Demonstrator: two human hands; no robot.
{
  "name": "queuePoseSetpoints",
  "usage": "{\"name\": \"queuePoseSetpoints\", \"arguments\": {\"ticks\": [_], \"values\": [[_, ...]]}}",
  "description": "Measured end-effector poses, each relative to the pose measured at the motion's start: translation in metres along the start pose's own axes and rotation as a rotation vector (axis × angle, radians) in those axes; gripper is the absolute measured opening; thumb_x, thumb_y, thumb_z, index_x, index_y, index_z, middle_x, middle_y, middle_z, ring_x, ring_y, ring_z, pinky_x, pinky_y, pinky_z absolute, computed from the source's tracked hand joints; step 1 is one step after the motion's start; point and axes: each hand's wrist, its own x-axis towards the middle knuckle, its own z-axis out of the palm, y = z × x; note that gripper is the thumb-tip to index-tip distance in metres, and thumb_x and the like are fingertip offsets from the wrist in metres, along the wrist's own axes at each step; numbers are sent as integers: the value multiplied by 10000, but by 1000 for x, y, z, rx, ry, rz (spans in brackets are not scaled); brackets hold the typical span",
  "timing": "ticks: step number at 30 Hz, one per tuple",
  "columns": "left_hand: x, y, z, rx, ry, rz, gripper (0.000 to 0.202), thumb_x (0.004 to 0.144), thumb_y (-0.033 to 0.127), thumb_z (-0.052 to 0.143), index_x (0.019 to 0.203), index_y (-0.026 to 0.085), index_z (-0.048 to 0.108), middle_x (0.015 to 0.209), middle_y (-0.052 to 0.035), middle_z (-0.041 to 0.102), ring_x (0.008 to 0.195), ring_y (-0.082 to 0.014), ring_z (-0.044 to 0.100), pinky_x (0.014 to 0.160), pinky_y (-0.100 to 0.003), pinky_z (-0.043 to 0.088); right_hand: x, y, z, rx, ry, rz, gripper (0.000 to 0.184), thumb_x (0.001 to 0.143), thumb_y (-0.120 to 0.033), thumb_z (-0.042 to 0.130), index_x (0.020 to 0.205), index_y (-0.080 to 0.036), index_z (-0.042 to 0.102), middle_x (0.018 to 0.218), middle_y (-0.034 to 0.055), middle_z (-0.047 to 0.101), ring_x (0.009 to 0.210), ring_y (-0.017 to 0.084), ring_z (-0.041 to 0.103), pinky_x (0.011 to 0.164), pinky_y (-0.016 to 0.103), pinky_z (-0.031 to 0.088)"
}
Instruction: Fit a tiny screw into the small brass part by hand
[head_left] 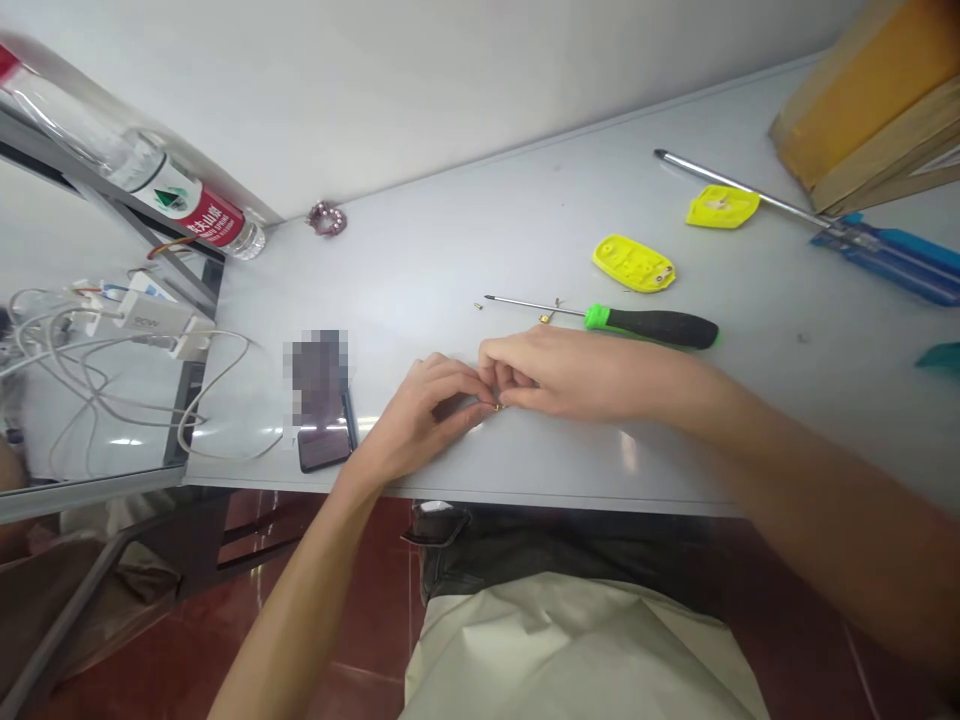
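My left hand (437, 408) and my right hand (536, 373) meet low over the table near its front edge. Between their pinched fingertips is a tiny brass-coloured metal piece (498, 407), too small to name; both hands are closed on it. Just beyond my right hand lies a small screwdriver (652, 325) with a black and green handle, its tip pointing left. Small metal bits (546, 317) lie beside its shaft, and another tiny piece (478, 306) is near its tip. Farther back rest a yellow plastic shell half (634, 264) and a second yellow plastic piece (722, 207).
A large blue-handled screwdriver (892, 255) lies at the right beside a cardboard box (870, 110). On the left are a phone (324, 400), white cables with a charger (146, 318) and a water bottle (199, 205). A beaded bracelet (327, 218) sits by the wall.
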Motion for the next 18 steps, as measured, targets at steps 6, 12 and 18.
{"name": "queuePoseSetpoints", "arguments": {"ticks": [6, 12, 18], "values": [[-2, -3, 4, 55, 80, 32, 109, 971, 292, 654, 1035, 241, 727, 1087, -55, 711, 1012, -194, 617, 919, -365, 470, -1, 1, 0, 7, 20, -12, 134, 919, -186, 505, 971, -211, 627, 906, 19, 675, 779, 144, 577, 639, 244, 336], [-6, -7, 16, 169, 189, 158, 97, 965, 211, 657, 1057, 218, 685, 1048, -47, 700, 937, -180, 597, 864, -365, 458, 0, -1, 0, 2, 11, 14, 154, 922, -208, 507, 1012, -216, 632, 939, 27, 678, 761, 141, 571, 629, 245, 322], [-6, -4, 20, 252, 172, 203, 111, 978, 162, 609, 1084, 192, 601, 1056, -70, 657, 943, -187, 566, 841, -357, 463, 0, 4, 0, 33, -3, -22, 106, 920, -227, 512, 957, -216, 610, 907, 26, 675, 758, 156, 569, 630, 261, 323]]}}
